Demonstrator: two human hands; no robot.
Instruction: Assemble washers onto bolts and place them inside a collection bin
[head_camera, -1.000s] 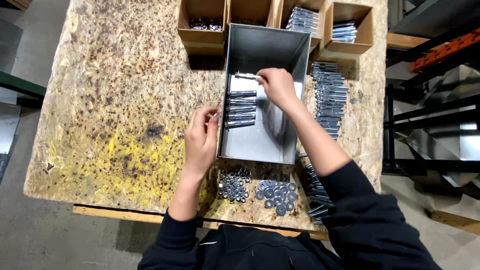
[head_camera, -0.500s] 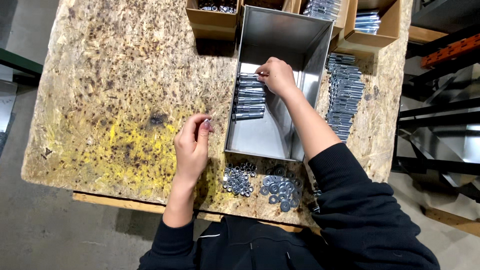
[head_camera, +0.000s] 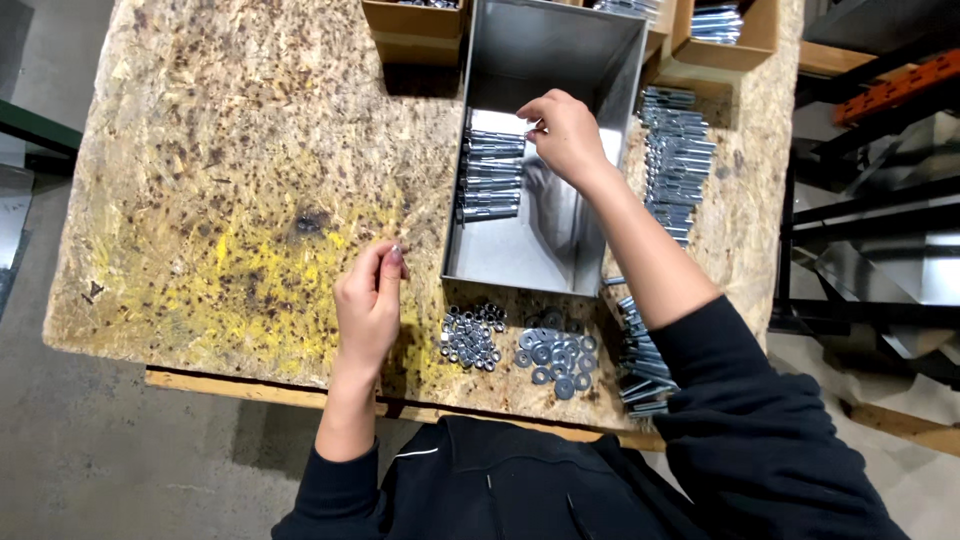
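Observation:
My right hand (head_camera: 566, 135) reaches into an open grey metal bin (head_camera: 600, 60) and pinches the end of the top bolt in a row of bolts (head_camera: 490, 178) along the bin's left wall. My left hand (head_camera: 368, 305) rests on the chipboard table (head_camera: 230, 160) just left of the bin. Its thumb and fingers are closed on a small shiny metal piece (head_camera: 397, 250), too small to tell whether it is a nut or a washer. A pile of nuts (head_camera: 470, 335) and a pile of washers (head_camera: 555, 358) lie near the front edge, right of that hand.
Loose bolts lie in a long row (head_camera: 675, 160) right of the bin, and more (head_camera: 640, 350) lie by my right forearm. Cardboard boxes (head_camera: 415, 35) with hardware stand at the back. Dark metal racking (head_camera: 880, 200) sits to the right, beyond the table edge.
My left hand has drawn back from the bin's left wall toward the front of the table, fingers still pinched. My right hand stays at the top of the bolt row.

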